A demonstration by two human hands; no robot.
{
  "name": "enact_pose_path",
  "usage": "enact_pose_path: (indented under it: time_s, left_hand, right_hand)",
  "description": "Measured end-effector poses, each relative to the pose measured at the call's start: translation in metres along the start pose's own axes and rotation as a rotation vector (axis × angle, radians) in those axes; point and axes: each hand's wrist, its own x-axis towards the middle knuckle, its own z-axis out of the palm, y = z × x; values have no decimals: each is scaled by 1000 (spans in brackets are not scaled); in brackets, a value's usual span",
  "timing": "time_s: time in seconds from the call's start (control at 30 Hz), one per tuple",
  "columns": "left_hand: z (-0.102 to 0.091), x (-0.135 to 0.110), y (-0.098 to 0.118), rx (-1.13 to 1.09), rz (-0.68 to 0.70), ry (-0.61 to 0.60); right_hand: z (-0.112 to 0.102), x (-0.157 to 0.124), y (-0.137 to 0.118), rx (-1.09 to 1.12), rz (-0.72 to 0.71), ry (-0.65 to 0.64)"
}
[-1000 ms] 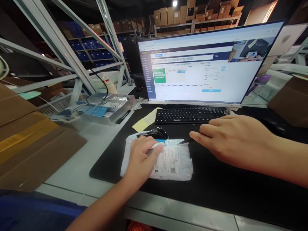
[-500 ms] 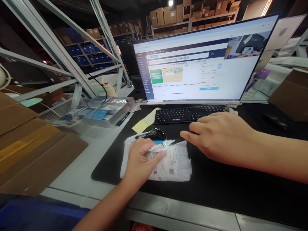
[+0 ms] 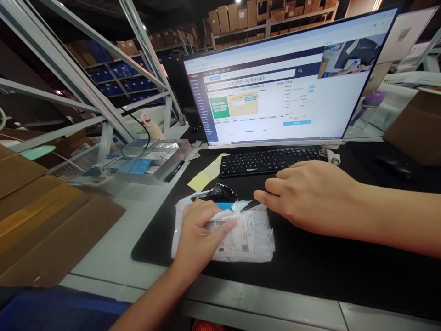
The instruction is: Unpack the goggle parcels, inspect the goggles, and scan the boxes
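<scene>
A white plastic parcel with a printed label lies on the black desk mat. My left hand presses down on its left half, fingers curled over the top edge and thumb on the label. My right hand hovers just right of the parcel's top edge, fingers closed round a thin dark pointed tool whose tip touches the parcel. A crumpled black piece of wrapping sticks out at the parcel's top.
A black keyboard and a lit monitor stand behind the parcel. A yellow paper and a metal tray lie to the left, cardboard flaps nearer. A mouse and a cardboard box are right.
My right hand has slid left, bringing the dark tool's tip onto the parcel's top edge. My left hand stays on the parcel. The view has tilted slightly.
</scene>
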Motion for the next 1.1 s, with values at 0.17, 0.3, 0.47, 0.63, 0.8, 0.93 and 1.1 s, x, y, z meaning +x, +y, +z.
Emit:
enact_pose_path:
  time_s: [0.17,0.3,0.47,0.63,0.8,0.93,1.1]
  left_hand:
    - [0,0,0,-5,-10,-5]
    - [-1,2,1,-18,-42,-47]
    - [-1,1,2,-23,-45,-49]
    - [0,-5,2,-42,14,-8]
    - [1,-1,8,-2,-31,-55]
    - [2,10,19,64,-181,-137]
    - [11,14,22,106,-278,-91]
  right_hand:
    - [-6,-8,6,-8,-15,14]
    - [-4,-16,9,-10,-7,39]
    - [-2,-25,14,32,-6,49]
    - [3,-39,26,290,276,169]
    - [29,-7,10,1173,653,171]
    - [55,38,-9,1573,603,71]
    - [84,59,-14,1835,475,36]
